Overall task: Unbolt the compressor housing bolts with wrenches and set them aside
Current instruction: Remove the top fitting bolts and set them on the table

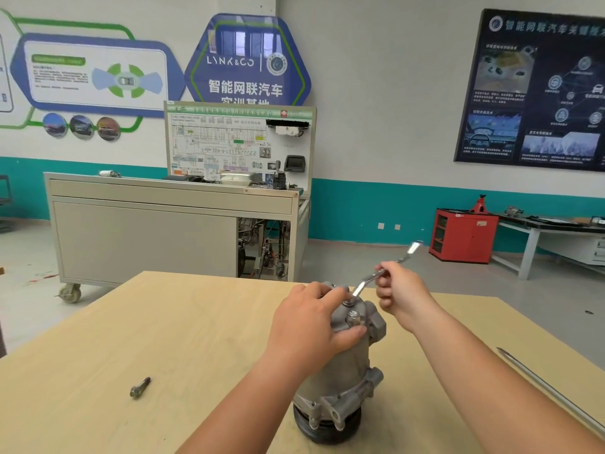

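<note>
One compressor [340, 385] is stood upright on the worktop [163, 339], black pulley end down, close to the near edge. Its grey upper housing is gripped from the left by the left hand [311, 326], whose fingers are curled round the top. Just beside the thumb, a hex bolt [352, 317] is seen seated in the housing. Slightly farther back, the lower end of a wrench [361, 286] is set on the housing top; exactly what it sits on cannot be made out. The wrench slants up and to the right, and its shank is held by the right hand [399, 293], fingers closed round it in a fist. One loose bolt [140, 387] is laid on the worktop well to the left of the compressor. A long metal bar [550, 388] is laid along the right edge. Beyond the worktop, a wheeled cabinet [147, 237] carrying a wiring-diagram board [229, 142] is placed on the floor. A red cabinet [465, 237] is set by the far wall, where a dark poster [537, 93] is hung.
</note>
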